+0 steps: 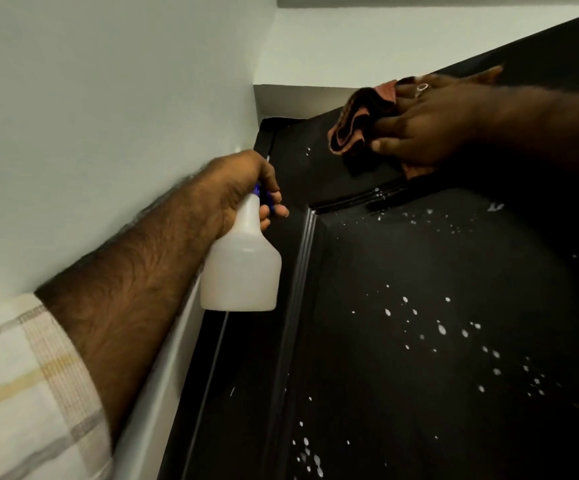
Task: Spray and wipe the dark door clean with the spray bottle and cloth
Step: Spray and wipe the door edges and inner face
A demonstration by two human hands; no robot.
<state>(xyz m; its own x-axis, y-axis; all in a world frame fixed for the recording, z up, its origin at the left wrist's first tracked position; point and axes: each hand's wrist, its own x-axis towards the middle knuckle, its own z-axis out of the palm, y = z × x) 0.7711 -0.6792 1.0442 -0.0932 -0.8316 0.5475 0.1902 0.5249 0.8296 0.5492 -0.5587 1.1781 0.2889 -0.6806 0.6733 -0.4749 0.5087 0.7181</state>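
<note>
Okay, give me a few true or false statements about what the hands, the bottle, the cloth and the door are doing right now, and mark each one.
1. The left hand grips the spray bottle by its neck. True.
2. The right hand is empty. False: it presses a reddish cloth against the door.
3. The cloth is near the door's top. True.
4. The door panel is dry. False: white droplets speckle it.

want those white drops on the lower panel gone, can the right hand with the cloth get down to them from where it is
Probably yes. The right hand presses the cloth on the door near its top edge, and the bare panel down to the drops has nothing across it. The left hand holds the spray bottle off by the frame.
</note>
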